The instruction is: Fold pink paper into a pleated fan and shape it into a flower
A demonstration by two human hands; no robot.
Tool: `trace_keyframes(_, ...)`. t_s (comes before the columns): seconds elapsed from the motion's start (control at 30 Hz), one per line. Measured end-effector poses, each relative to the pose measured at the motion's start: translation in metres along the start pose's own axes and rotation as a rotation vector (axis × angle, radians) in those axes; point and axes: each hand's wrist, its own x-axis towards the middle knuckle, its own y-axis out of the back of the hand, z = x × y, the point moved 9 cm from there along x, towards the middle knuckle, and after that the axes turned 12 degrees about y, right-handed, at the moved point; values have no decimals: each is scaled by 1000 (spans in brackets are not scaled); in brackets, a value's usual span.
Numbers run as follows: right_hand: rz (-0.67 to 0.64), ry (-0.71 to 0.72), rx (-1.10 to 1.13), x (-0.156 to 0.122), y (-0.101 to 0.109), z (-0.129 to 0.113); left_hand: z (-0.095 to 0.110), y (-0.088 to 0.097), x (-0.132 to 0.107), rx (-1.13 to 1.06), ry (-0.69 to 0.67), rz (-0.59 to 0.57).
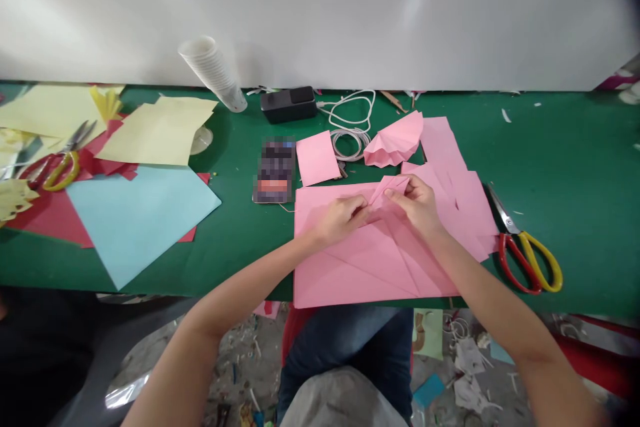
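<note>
Pink folded ppr (pixel 392 183) | L hand (pixel 344 216) + R hand (pixel 418 201) pinching it | flat rect. sheets (pixel 325 283) under

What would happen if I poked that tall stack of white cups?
The stack of white cups would probably tip easily, since it's tall and narrow at the bottom. It's likely light for its size, because it looks thin-walled and hollow at the top. Once down, it might roll, as its sides are round.

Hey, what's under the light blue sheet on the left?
Red paper pokes out from under the light blue sheet at its left and right, over the green table. What lies beneath its middle is covered, so I can't tell whether that's one red piece or several.
</note>
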Motion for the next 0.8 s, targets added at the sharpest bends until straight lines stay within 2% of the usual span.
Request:
trace_keyframes(0.23,-95,-31,56,-1,-5,-1,1,-3,-3,75,14,-71)
trace_keyframes(0.53,-71,25,-9,-2,-3,-13,0,-4,-5,103,-1,-109)
trace_keyframes(0.7,-140,-19,14,-9,-14,-9,0,-3,-3,157,29,-63)
trace_keyframes(0.8,-156,-13,20,-11,-16,-10,-1,-4,-3,166,43,-79)
